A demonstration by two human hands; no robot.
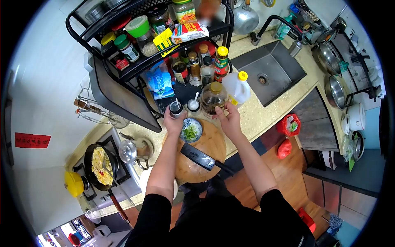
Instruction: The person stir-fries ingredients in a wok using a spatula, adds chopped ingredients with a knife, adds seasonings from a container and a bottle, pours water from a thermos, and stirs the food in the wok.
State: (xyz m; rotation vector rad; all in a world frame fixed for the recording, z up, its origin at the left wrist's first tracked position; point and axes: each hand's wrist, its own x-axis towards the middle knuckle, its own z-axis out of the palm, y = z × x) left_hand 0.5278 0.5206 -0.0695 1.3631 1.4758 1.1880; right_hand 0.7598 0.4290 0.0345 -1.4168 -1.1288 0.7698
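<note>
My left hand (174,122) is wrapped around a small seasoning jar (176,110) with a spoon standing in it. A second small jar (193,106), with white contents and a spoon, stands beside it. My right hand (230,121) grips the side of a glass jar (214,101) with a gold lid, thumb in front; its other fingers are partly hidden. Below the jars, a patterned bowl (198,137) of chopped greens (190,132) sits on the round wooden cutting board (216,142). A cleaver (197,156) lies across that board, its handle over the edge.
A white jug (236,88) with a yellow cap stands right of the glass jar, before the sink (277,68). Behind is a black rack (135,68) of bottles. At left are a metal kettle (142,150) and a wok (114,162) of food on the stove.
</note>
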